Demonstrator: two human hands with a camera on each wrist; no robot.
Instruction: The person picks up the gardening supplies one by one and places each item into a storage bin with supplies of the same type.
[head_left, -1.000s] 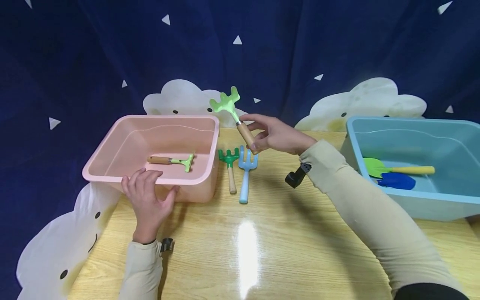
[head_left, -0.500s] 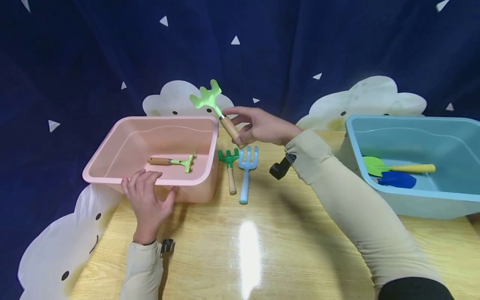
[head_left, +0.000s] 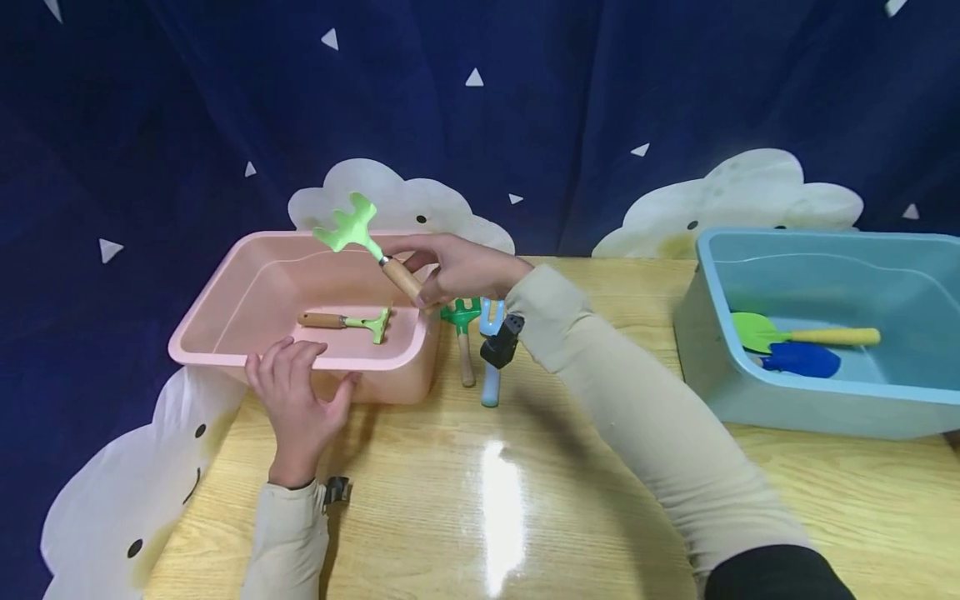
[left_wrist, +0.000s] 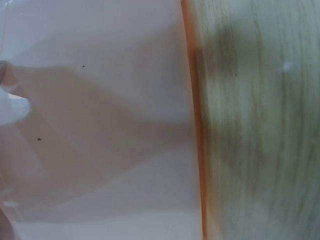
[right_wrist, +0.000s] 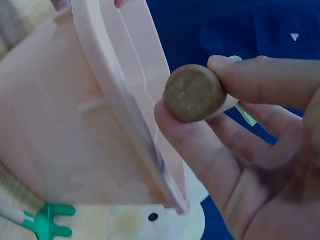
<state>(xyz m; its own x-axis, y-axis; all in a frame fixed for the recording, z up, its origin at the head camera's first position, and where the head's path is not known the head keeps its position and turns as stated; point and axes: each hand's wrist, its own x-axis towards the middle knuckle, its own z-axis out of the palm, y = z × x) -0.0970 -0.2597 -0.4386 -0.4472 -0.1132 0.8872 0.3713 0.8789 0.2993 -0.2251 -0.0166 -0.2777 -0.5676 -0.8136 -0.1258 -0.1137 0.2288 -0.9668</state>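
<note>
My right hand (head_left: 468,265) pinches the wooden handle of a light-green toy hand rake (head_left: 354,228) between thumb and fingers. Its tines point up and left, over the pink bin's right part in the head view. From the right wrist, the round handle end (right_wrist: 192,95) shows beside the pink bin's rim (right_wrist: 117,90). On the near rim of the pink bin (head_left: 251,287), my left hand (head_left: 296,417) grips with fingers over the edge and thumb outside. Another light-green rake (head_left: 322,320) with a wooden handle lies inside. The left wrist view shows mostly the bin's wall (left_wrist: 130,95).
Between the bins lie a dark-green hand fork (head_left: 465,358) and a light-blue fork (head_left: 491,387), partly hidden by the right wrist camera (head_left: 502,342). The blue bin (head_left: 825,267) at right holds a green shovel (head_left: 753,332) and a blue trowel (head_left: 802,360). A dark curtain (head_left: 555,108) hangs behind.
My right hand has carried the light-green rake leftward, from above the forks to over the pink bin's right side, dipping lately. The left hand has stayed on the rim.
</note>
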